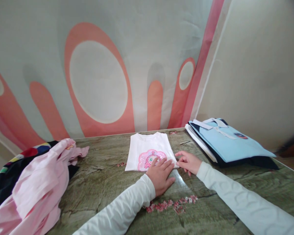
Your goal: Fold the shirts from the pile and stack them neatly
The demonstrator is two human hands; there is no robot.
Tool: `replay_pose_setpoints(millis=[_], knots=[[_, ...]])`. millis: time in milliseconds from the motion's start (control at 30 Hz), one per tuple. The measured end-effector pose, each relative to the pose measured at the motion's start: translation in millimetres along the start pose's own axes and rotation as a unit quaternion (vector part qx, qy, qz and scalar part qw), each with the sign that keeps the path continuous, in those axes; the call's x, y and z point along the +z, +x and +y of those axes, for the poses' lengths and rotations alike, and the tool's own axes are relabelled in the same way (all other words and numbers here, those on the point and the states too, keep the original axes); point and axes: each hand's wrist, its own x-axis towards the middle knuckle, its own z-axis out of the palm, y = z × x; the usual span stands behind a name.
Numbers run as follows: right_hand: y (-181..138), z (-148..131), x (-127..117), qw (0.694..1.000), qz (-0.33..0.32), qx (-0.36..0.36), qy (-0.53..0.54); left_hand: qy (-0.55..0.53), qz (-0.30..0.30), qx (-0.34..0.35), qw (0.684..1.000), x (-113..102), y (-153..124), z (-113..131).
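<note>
The work in hand looks like the late part of folding a white short garment with a glittery pink, scallop-edged patch [147,145]. It lies as a neat, flat block near the middle of the far edge of the wood-patterned tabletop [100,182], its neckline towards that edge and its hem towards the person. The left hand [161,176] is spread, palm down and fingers apart, over the lower right part of the garment, covering some of the patch; it grips nothing. The right hand [189,161] is at the garment's near right corner, fingers bent and thumb close to the forefinger; whether cloth is pinched between them I cannot tell. The step seems to be straightening that corner while the left palm steadies the layers.

What the next move calls for, as I judge it, is light pressure from the left and a small, even adjustment by the right, so the fold does not slip open.

Towards the tabletop's far right corner sits a flat stack topped by a light-blue garment with a white bow-like collar [225,140]. Along the left edge, a crumpled pale-pink cloth garment [44,176] lies loosely over a black one with coloured bands [5,187].
</note>
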Motion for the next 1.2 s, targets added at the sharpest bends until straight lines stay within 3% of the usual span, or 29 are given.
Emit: replay_pose_setpoints(millis=[133, 233, 367, 533, 667, 800, 1200], knots=[[-1, 0, -9, 0.995, 0.044, -0.034, -0.084, -0.013, -0.005, 0.007, 1.000, -4, 0, -2], [-4, -4, -14, 0.973, 0.049, -0.142, -0.177, -0.017, -0.010, 0.014, 1.000, -8, 1, -2], [-12, -13, -10, 0.918, 0.016, -0.241, -0.314, -0.013, -0.011, 0.015, 1.000, -8, 0, -3], [-29, -25, 1, 0.833, 0.035, -0.247, -0.495, -0.006, -0.003, 0.006, 1.000, -4, -2, 0], [-37, -28, 10, 0.790, 0.065, -0.269, -0.547, -0.005, 0.009, -0.010, 1.000, -4, -7, 1], [-36, -22, 17, 0.786, 0.071, -0.301, -0.536, -0.002, 0.008, -0.051, 0.999, -2, -20, -5], [-30, -10, 15, 0.796, 0.063, -0.301, -0.522, 0.008, 0.010, -0.159, 0.987, -6, -90, -35]])
